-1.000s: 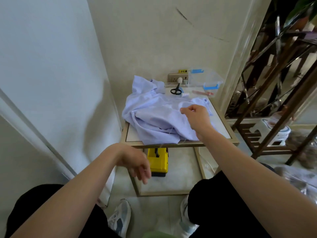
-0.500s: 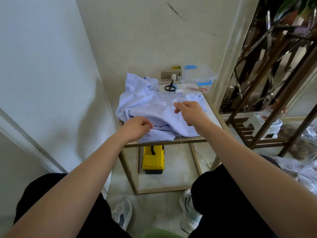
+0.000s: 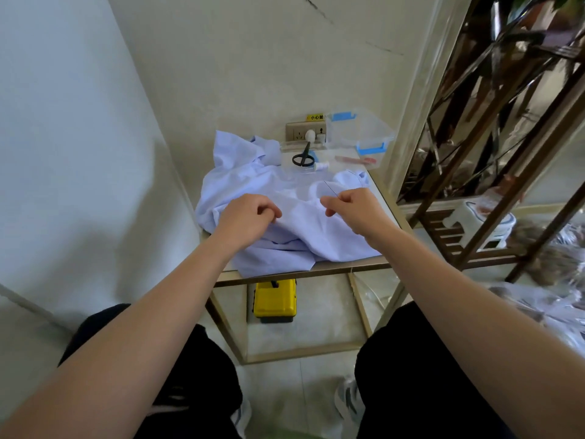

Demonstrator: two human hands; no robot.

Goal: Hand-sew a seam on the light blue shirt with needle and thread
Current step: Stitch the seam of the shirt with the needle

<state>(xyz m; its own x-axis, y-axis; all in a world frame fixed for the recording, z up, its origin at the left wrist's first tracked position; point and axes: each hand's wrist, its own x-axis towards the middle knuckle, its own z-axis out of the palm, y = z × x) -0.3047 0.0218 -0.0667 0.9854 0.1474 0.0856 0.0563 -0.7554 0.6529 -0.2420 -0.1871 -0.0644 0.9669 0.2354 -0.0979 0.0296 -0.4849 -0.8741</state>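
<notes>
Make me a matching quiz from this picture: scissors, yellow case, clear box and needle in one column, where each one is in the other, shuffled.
1 scissors
2 yellow case
3 clear box
4 needle

A pinched in the right hand
B below the tabletop
C tabletop's back right corner
D in front of the socket, behind the shirt

Pairs: 1-D, 2-B, 3-C, 4-A

Crumpled light blue shirt (image 3: 319,239) under left hand (image 3: 248,218); needle (image 3: 331,189) in right hand (image 3: 359,210).
</notes>
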